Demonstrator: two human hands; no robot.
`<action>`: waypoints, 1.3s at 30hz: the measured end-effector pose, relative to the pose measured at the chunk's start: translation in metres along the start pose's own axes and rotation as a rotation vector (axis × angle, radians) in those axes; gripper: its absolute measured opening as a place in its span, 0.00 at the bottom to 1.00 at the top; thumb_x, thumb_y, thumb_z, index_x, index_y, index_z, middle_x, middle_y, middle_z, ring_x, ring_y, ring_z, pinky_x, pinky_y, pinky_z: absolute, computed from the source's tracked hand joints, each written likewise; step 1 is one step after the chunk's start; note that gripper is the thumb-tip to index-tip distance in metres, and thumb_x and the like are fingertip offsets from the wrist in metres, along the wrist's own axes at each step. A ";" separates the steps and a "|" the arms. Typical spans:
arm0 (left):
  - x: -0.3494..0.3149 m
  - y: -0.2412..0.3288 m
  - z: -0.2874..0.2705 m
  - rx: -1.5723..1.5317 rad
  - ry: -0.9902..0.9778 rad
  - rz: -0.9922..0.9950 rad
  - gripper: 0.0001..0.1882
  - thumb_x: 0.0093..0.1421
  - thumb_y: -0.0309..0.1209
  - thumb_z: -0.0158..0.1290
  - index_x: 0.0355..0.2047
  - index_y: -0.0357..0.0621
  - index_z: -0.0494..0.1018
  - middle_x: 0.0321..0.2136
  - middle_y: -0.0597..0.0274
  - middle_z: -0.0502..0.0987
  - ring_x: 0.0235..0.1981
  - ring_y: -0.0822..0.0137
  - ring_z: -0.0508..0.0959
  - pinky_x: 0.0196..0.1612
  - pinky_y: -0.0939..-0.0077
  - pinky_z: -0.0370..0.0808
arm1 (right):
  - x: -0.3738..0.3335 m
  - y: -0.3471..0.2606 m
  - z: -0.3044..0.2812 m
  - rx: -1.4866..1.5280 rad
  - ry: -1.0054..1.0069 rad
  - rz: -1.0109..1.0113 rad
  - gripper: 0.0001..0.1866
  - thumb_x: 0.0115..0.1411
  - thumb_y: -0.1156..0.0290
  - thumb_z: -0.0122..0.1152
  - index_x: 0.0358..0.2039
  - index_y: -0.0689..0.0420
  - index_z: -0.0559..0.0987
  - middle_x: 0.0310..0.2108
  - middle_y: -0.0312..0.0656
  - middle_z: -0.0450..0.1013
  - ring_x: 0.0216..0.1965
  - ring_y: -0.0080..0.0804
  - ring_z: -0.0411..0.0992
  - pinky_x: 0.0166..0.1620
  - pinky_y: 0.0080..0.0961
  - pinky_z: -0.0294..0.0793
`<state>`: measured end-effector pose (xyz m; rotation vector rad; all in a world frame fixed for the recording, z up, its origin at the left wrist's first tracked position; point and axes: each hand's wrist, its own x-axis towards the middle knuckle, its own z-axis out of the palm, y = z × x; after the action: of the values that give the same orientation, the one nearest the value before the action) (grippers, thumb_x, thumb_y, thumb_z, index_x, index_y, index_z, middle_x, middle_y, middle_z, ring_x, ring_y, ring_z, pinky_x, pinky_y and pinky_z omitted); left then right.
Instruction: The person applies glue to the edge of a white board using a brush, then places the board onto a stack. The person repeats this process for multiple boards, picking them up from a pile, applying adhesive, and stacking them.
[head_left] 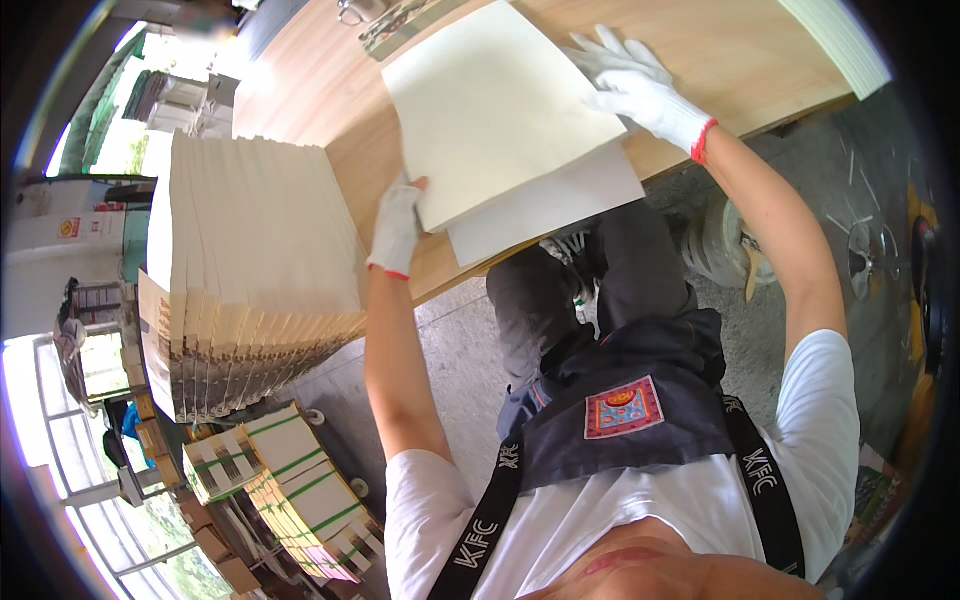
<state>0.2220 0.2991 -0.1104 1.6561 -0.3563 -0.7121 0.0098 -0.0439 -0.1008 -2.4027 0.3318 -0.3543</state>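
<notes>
A thick stack of cream paper sheets (500, 110) lies tilted on the wooden table in front of me. A white sheet (560, 200) sticks out from under its near edge, partly past the table edge. My left hand (397, 225), in a white glove with a red cuff, is closed at the stack's near left corner. A bare fingertip shows there; its other fingers are partly hidden. My right hand (640, 90), gloved the same way, lies at the stack's right edge with its fingers stretched out and apart.
A tall pile of folded paper sections (260, 220) stands left of the table (740, 60). More stacked paper (835, 40) is at the far right edge. A patterned box (410, 25) sits at the back. Strapped bundles (300, 470) rest lower left. A white roll (715, 245) lies under the table.
</notes>
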 end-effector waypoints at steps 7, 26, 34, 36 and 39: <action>-0.001 -0.001 0.016 0.295 0.037 -0.116 0.15 0.64 0.37 0.49 0.46 0.41 0.71 0.33 0.61 0.77 0.31 0.71 0.77 0.29 0.75 0.76 | -0.010 -0.013 0.006 0.383 -0.195 0.357 0.18 0.64 0.58 0.58 0.38 0.63 0.77 0.30 0.35 0.69 0.35 0.21 0.66 0.40 0.23 0.66; -0.062 -0.038 0.028 1.164 0.247 0.620 0.39 0.44 0.50 0.68 0.49 0.35 0.72 0.58 0.48 0.68 0.61 0.47 0.63 0.64 0.53 0.59 | -0.072 -0.013 0.037 -0.626 -0.038 0.014 0.51 0.55 0.31 0.52 0.67 0.59 0.61 0.69 0.45 0.54 0.71 0.43 0.48 0.72 0.42 0.41; -0.064 -0.037 0.026 1.146 0.210 0.623 0.34 0.44 0.49 0.68 0.45 0.37 0.75 0.59 0.50 0.70 0.61 0.48 0.64 0.64 0.54 0.58 | -0.060 -0.019 0.035 -0.663 -0.087 0.108 0.55 0.54 0.27 0.50 0.69 0.59 0.56 0.72 0.44 0.50 0.73 0.39 0.42 0.73 0.40 0.36; -0.063 -0.035 0.028 1.122 0.203 0.622 0.34 0.43 0.48 0.68 0.44 0.37 0.75 0.58 0.50 0.70 0.61 0.48 0.65 0.64 0.54 0.58 | -0.062 -0.014 0.037 -0.663 -0.084 0.092 0.55 0.55 0.27 0.49 0.69 0.59 0.56 0.72 0.44 0.49 0.73 0.38 0.42 0.73 0.40 0.35; -0.063 -0.035 0.028 1.145 0.212 0.626 0.33 0.44 0.48 0.68 0.45 0.37 0.75 0.59 0.51 0.70 0.61 0.49 0.65 0.64 0.55 0.57 | -0.062 -0.013 0.036 -0.655 -0.089 0.073 0.55 0.55 0.27 0.49 0.69 0.60 0.55 0.72 0.45 0.49 0.74 0.38 0.41 0.73 0.39 0.35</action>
<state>0.1509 0.3230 -0.1298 2.4383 -1.2113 0.2387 -0.0338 0.0073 -0.1294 -3.0206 0.5609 -0.1075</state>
